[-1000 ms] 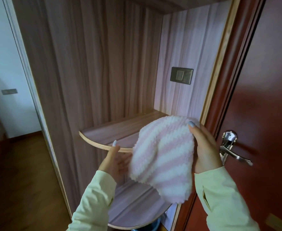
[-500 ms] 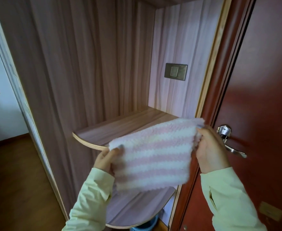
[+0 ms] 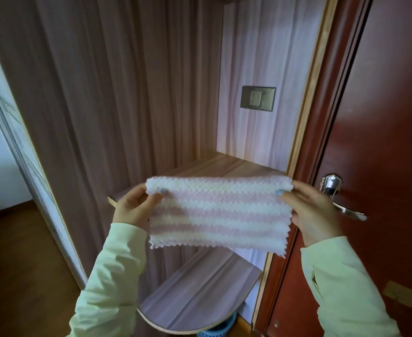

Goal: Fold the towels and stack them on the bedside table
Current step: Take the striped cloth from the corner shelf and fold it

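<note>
A fluffy pink-and-white striped towel (image 3: 218, 214) hangs spread flat in front of me, stretched between both hands at chest height. My left hand (image 3: 134, 207) pinches its upper left corner, thumb in front. My right hand (image 3: 309, 207) pinches the upper right corner. The towel's lower edge hangs free. It is held in the air in front of the upper curved wooden shelf (image 3: 200, 170) of a corner unit, partly hiding that shelf's front edge.
A lower curved shelf (image 3: 200, 295) sits beneath the towel, with a blue basket (image 3: 218, 332) under it. A dark red door with a metal handle (image 3: 343, 203) stands close on the right. A metal wall plate (image 3: 258, 98) is on the back panel. Wooden floor lies left.
The towel hung bunched from my right hand; my left hand took its other corner and both hands pulled it out flat and level.
</note>
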The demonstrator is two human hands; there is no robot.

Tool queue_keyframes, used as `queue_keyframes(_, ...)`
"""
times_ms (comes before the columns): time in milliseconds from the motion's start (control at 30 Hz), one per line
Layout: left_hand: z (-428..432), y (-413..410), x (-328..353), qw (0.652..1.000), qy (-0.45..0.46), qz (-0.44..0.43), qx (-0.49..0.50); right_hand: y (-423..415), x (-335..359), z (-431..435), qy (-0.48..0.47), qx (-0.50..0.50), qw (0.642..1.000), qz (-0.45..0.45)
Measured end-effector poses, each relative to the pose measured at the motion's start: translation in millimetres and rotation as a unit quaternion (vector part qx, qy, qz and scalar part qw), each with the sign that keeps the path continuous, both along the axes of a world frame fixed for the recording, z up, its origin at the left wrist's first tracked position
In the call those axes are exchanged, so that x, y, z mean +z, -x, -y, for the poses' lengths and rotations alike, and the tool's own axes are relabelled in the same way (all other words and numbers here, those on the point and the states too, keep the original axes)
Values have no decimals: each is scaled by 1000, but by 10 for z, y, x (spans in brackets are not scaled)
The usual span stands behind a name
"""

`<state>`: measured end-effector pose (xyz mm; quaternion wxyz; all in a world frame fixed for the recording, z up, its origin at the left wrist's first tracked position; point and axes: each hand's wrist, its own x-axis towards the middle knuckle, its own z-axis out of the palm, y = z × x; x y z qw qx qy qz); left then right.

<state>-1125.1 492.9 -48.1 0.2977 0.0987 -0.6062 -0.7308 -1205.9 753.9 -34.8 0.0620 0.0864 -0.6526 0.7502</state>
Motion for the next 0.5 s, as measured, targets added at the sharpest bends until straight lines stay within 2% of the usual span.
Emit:
queue_keyframes(200,74,121,8,997,35,20,71,211,4,64,17,-49,998,-36)
queue_keyframes(333,128,306,3,990,70,61,105,417,-20,152,9,-11,998,-62)
queue_keyframes(500,254,666,-1,972,132,125,151,947,-122,253,-40,15,999,-26)
